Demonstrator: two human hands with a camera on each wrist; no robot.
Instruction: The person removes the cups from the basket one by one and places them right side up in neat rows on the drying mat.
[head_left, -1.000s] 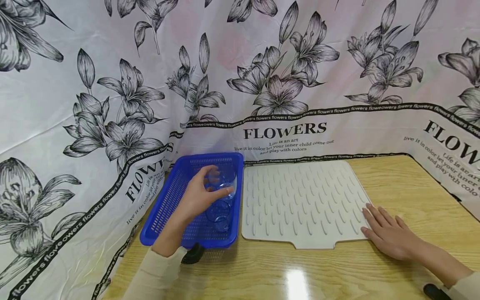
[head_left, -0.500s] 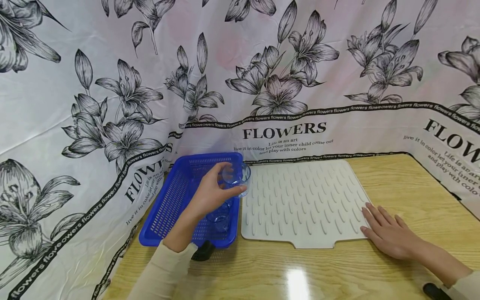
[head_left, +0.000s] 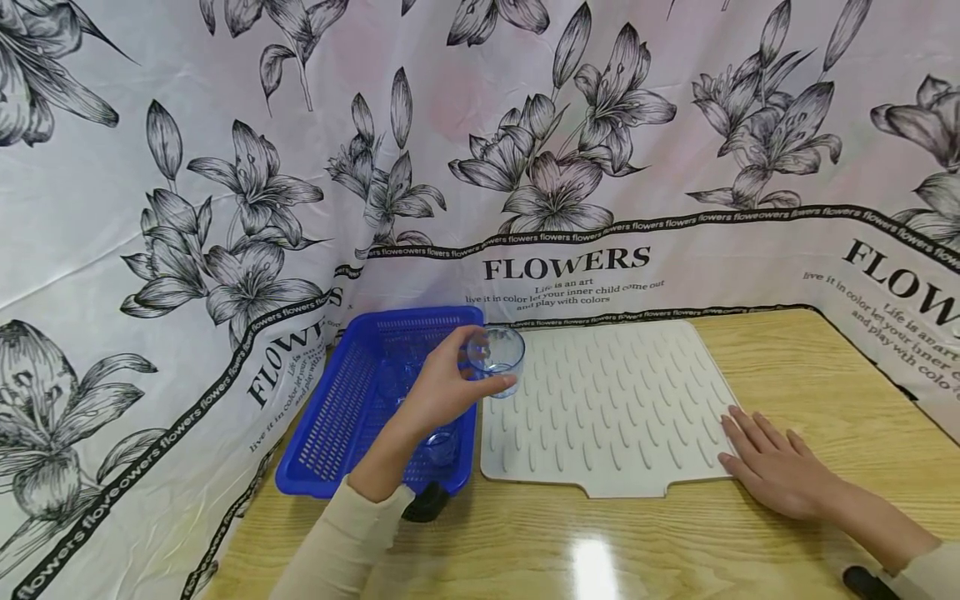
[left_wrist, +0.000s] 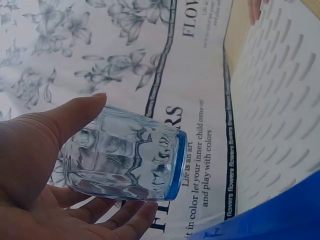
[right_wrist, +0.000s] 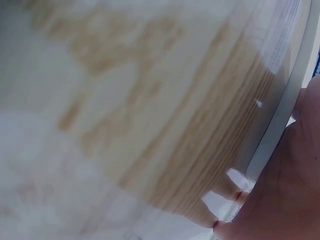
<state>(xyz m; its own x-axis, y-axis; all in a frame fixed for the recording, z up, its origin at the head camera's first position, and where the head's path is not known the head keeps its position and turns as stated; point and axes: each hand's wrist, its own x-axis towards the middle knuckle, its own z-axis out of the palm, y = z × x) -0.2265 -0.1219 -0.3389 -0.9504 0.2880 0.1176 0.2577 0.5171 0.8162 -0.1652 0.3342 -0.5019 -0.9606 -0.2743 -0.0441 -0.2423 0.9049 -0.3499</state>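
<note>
My left hand (head_left: pixel 442 383) holds a clear glass tumbler (head_left: pixel 501 357) between thumb and fingers, over the left edge of the white ridged board (head_left: pixel 600 400). In the left wrist view the tumbler (left_wrist: pixel 125 155) has faceted sides and a blue band at one end. Several glasses, partly hidden by my left arm, are in the blue plastic basket (head_left: pixel 315 442); one glass (head_left: pixel 441 446) shows near its front. My right hand (head_left: pixel 780 467) lies flat with fingers extended, its fingertips at the board's right edge.
The basket stands just left of the board, both on a wooden table (head_left: pixel 525 542). A flower-printed cloth (head_left: pixel 420 275) hangs behind the table and along its sides. Black wrist-worn devices show at both sleeves.
My left hand has lifted the tumbler out of the basket and carried it right, to above the board's left edge. My right hand has stayed in place.
</note>
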